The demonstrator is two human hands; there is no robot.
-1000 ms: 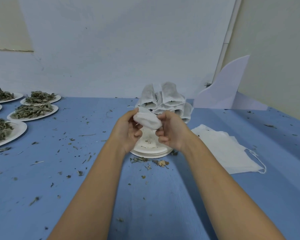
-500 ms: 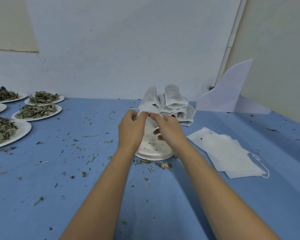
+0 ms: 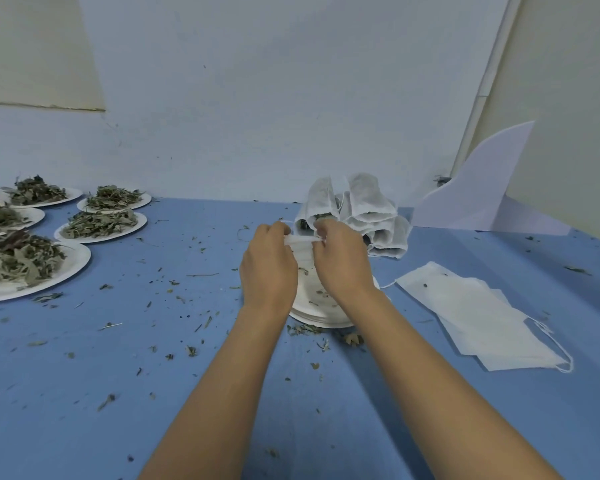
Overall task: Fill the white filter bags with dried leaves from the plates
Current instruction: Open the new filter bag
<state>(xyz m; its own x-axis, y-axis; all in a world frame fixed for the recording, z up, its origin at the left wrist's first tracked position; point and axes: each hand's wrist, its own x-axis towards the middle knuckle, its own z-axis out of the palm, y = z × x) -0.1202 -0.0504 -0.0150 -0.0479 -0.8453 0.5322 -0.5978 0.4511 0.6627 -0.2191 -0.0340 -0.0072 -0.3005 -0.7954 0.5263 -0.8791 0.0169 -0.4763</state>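
I read this as closing off a filled filter bag: the left hand and right hand each pinch its top edge above the plate stack mid-table, so next it should join the filled bags nearer the far edge.

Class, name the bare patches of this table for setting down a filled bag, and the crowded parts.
Free, though leaf-strewn: the table between the leaf plates and the left hand; the near strip beside both forearms. Crowded: those plates, filled bags behind the right hand and filter bag, empty bags at right.
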